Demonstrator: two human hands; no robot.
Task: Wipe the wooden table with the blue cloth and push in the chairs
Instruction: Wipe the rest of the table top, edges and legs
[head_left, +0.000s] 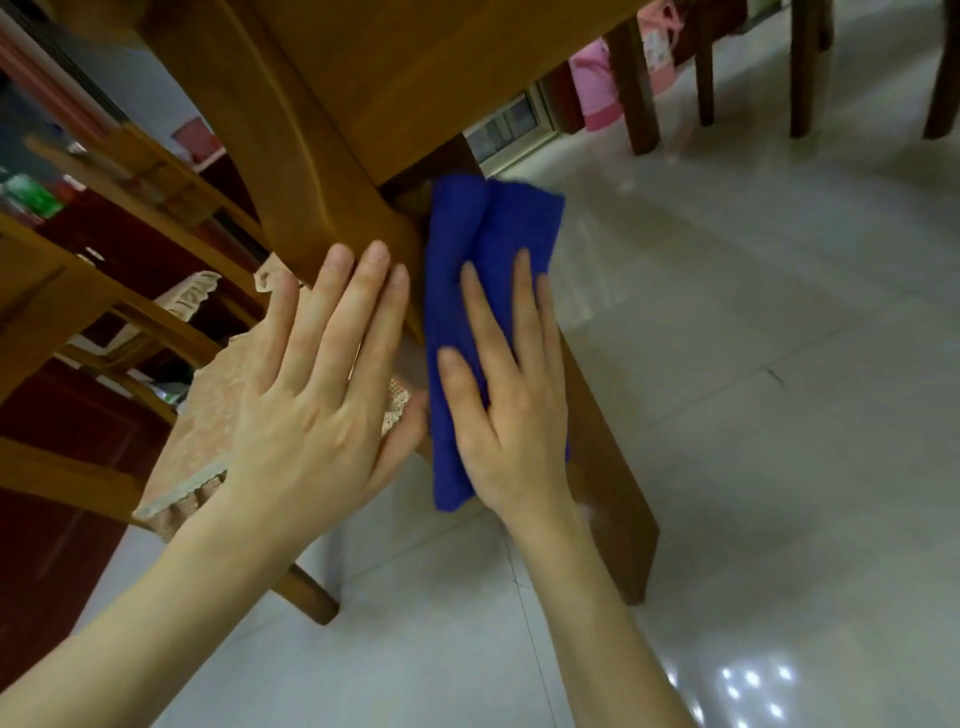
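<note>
Only the underside of the wooden counter (415, 67) shows, cut off at the top. The blue cloth (483, 234) hides part of the counter leg (608, 467). The left hand (317, 395) covers a corner of the chair (62, 312) cushion (208, 431). Things far left are blurry. The floor (779, 364) is shiny pale tile. Dark legs (631, 88) and something pink (597, 88) stand far back. The right hand (509, 415) lies flat, fingers straight, pressing the folded cloth on the leg. The left hand is flat too, holding nothing, fingertips on curved wood beside the cloth.
</note>
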